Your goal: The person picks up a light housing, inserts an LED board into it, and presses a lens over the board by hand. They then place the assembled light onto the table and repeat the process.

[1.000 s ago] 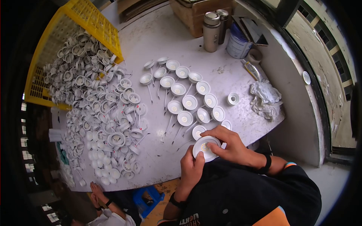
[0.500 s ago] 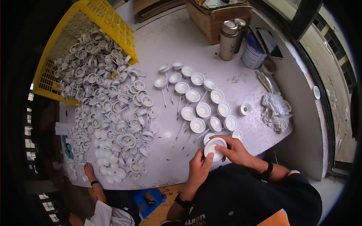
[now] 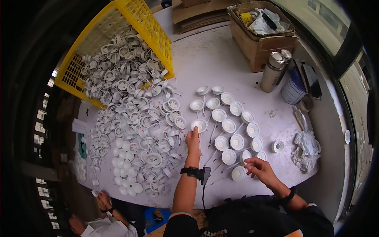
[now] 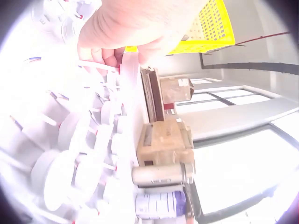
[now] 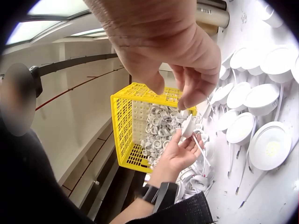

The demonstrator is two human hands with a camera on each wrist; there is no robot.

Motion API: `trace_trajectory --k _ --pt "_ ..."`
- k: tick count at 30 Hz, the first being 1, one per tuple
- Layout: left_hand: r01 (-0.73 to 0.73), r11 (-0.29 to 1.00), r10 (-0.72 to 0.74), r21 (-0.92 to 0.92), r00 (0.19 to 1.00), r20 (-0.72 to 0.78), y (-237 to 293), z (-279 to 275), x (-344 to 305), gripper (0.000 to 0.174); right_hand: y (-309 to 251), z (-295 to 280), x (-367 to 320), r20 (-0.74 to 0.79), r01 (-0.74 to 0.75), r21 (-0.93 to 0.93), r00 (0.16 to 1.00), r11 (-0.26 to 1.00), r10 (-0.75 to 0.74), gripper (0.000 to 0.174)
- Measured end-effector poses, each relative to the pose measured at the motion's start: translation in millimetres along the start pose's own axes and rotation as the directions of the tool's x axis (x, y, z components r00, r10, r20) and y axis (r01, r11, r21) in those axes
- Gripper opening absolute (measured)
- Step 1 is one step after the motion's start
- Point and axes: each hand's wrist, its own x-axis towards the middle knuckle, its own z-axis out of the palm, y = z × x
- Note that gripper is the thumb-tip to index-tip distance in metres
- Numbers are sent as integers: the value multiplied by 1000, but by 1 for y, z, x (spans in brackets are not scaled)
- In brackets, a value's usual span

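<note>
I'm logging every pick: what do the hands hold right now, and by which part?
The left hand pinches a small white lamp by its edge, at the fingertips. The right hand holds nothing.

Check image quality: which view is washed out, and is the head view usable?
Left wrist view: overexposed, the downlights bleach into white and the left hand is blurred. Head view: sharp, evenly lit, but fisheye-bent with dark corners. Right wrist view: clear, right hand close and large.

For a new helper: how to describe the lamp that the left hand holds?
Find the yellow crate and its spilled pile. Right of the pile lie neat rows of lamps. The lamp is at their left edge, the only one the left hand holds.
</note>
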Motion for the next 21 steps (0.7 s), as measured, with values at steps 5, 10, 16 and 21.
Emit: trace_trajectory --k 5,10,16,21 --pt "-90 970 129 226 978 -166 -35 18 72 47 12 -11 -3 -30 -85 -40 996 996 83 23" --pt "-18 863 79 506 992 -99 -30 23 65 48 9 -14 0 -62 -128 -37 990 991 125 22" --pt "-420 797 485 433 873 -46 7 -2 -26 28 7 -17 1 -50 -77 -63 996 995 74 23" --pt "-357 272 730 893 681 50 37 -61 -5 18 8 -11 -6 -29 -55 -107 998 993 52 22"
